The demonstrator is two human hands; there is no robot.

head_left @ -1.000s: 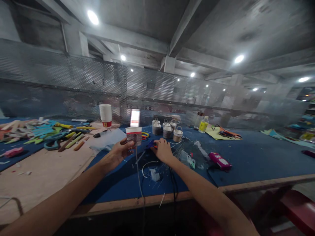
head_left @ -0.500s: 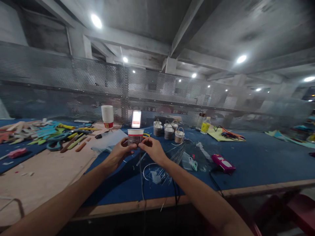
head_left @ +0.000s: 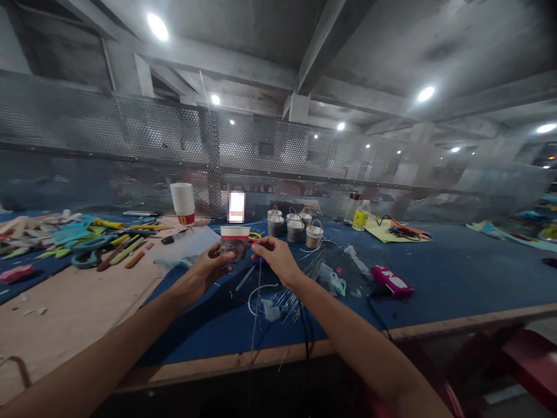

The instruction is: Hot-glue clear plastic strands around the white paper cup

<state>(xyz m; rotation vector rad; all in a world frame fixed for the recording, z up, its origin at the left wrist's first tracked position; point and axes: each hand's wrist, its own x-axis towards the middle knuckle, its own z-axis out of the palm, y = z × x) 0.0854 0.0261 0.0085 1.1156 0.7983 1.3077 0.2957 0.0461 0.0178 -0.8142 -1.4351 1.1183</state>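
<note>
My left hand (head_left: pixel 204 273) grips a paper cup (head_left: pixel 235 233) from its left side, thumb in front. The cup is upright above the table, with a white rim, a red band and a dark brownish-grey wrapping round its lower part. At the cup's right side, my right hand (head_left: pixel 278 261) is closed in a pinch on a thin grey cord (head_left: pixel 256 313), which hangs down toward the table's front edge. Beyond my right hand stand several small wrapped cups with loop handles (head_left: pixel 296 227).
A stack of white paper cups (head_left: pixel 183 197) stands at the back left, with scissors (head_left: pixel 87 255) and tools nearby. Thin clear sticks (head_left: pixel 300 290) lie under my right forearm. To the right are a magenta device (head_left: pixel 391 281), a yellow-labelled bottle (head_left: pixel 361 217) and yellow paper (head_left: pixel 398 232).
My right hand has drawn slightly away from the cup, and the cord's upper end now shows between them. The cup stays in my left hand. The whole view has shifted a little.
</note>
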